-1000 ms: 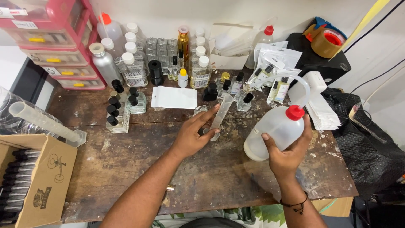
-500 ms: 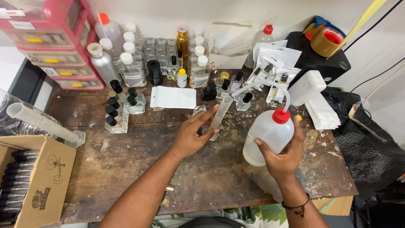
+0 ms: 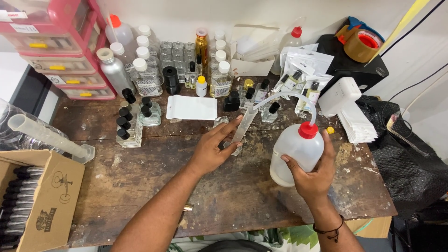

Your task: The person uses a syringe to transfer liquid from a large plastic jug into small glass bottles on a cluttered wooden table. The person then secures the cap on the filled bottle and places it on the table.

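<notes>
The left hand (image 3: pixel 212 151) is closing its fingers around a narrow clear measuring tube (image 3: pixel 242 130), thumb on one side and fingertips on the other, near the tube's lower end. The tube is standing on the wooden table (image 3: pixel 140 186), leaning a little, its long axis running from the base by the fingers up and away from the person, with the open mouth pointing toward the back of the table and slightly right.

The right hand (image 3: pixel 310 175) is wrapping around the lower body of a white squeeze bottle (image 3: pixel 294 154) with a red cap (image 3: pixel 308 129), holding it upright and tipped a little to the left, just right of the tube. A thin clear spout (image 3: pixel 284 95) is rising from the cap, arching over to the left and coming down at the tube's mouth; whether it is touching the rim I cannot tell.

Just behind the tube, small glass bottles with black caps (image 3: pixel 232 100) are standing in a loose group, and a white pouch (image 3: pixel 191 107) is lying flat to their left. Farther left, a larger measuring cylinder (image 3: pixel 46 135) is lying tilted beside an open cardboard box (image 3: pixel 42 205). Pink plastic drawers (image 3: pixel 56 51) are standing at the back left corner, and a roll of brown tape (image 3: pixel 361 46) is sitting at the back right.
</notes>
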